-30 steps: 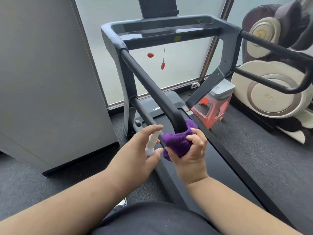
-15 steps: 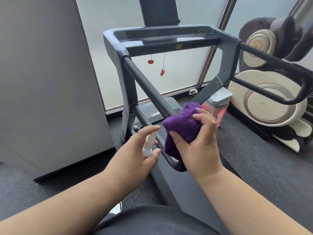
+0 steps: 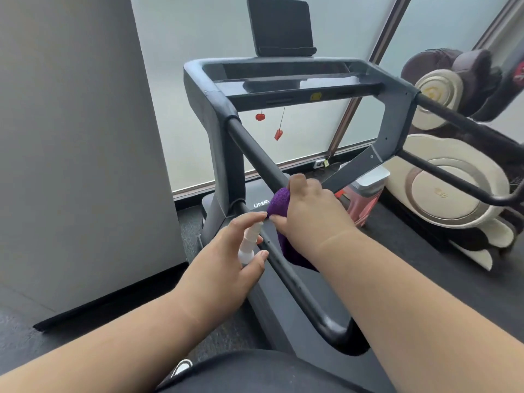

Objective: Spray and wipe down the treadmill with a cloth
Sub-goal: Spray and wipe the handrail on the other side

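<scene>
The treadmill (image 3: 283, 89) stands against a frosted glass wall (image 3: 181, 80), its grey console frame crossing the upper middle of the view with a dark tablet-like screen (image 3: 280, 26) propped upright on top. Two red safety-key pieces (image 3: 269, 124) hang on cords under the console. The left handrail (image 3: 252, 150), a dark padded bar, slopes from the console corner down toward the person and curves round at its near end; a thinner lower rail runs beneath it.

The right hand (image 3: 309, 214) is clenched round a purple cloth (image 3: 279, 202), pressing it against the left handrail about midway along the bar, with part of the cloth hanging below the wrist. The left hand (image 3: 226, 265) grips a small white spray bottle (image 3: 249, 242) just beside the rail, thumb against the bottle's side and the forefinger stretched over its top; the nozzle end lies close to the cloth, and whether they touch cannot be told.

A grey panel (image 3: 79, 137) fills the left side. To the right of the treadmill stand a pink plastic stool (image 3: 361, 199) and a cream and brown massage chair (image 3: 453, 180) on dark carpet (image 3: 411, 251). The right handrail (image 3: 465, 120) passes in front of that chair.
</scene>
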Available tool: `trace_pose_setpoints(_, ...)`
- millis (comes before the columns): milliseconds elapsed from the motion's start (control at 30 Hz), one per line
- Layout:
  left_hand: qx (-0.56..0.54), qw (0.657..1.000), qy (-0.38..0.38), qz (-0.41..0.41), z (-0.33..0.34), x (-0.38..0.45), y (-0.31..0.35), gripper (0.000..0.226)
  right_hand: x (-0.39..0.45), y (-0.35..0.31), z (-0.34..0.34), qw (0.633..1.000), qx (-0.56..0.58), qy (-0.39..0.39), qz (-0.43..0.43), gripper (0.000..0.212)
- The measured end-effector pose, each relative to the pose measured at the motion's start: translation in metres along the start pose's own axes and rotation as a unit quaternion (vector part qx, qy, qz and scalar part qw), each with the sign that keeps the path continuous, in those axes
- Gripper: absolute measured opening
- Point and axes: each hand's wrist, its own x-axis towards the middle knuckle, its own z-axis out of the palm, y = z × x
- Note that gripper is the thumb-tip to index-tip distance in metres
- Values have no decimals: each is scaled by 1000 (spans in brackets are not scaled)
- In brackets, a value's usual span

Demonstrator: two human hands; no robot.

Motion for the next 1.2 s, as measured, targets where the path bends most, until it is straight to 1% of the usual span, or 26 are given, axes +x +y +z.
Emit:
trace_pose_setpoints(100, -5, 1000, -3, -5, -15, 20, -15, 53, 39, -19, 7, 1000, -26, 0, -2, 62)
trace_pose_setpoints(300, -6, 1000, -4, -6, -47, 55, -44, 55, 110, -53, 14, 1000, -18, -3, -1, 58)
trace_pose_setpoints(467, -4, 1000, -8, -9, -68, 79, -65, 57, 164, -80, 17, 1000, -26, -13, 1, 62)
trace_pose_setpoints(567, -8, 1000, -15, -11, -77, 91, -73, 57, 191, -93, 20, 999, -30, -19, 10, 61)
trace_pose_setpoints(700, -9, 1000, -22, -8, -83, 101, -78, 57, 213, -100, 23, 1000, -18, -9, 16, 61)
trace_pose_setpoints(833, -2, 999, -37, 7, -80, 105, -72, 60, 209, -96, 23, 1000, -15, -8, 2, 58)
trace_pose_setpoints(933, -4, 999, -51, 19, -74, 102, -61, 59, 194, -86, 17, 1000, 20, -15, 5, 58)
trace_pose_setpoints(1033, -19, 998, -58, 23, -63, 95, -48, 58, 168, -71, 12, 998, 58, -21, 7, 56)
trace_pose_setpoints(1200, -37, 996, -70, 34, -37, 69, -21, 57, 111, -38, 7, 997, 78, -28, 3, 54)
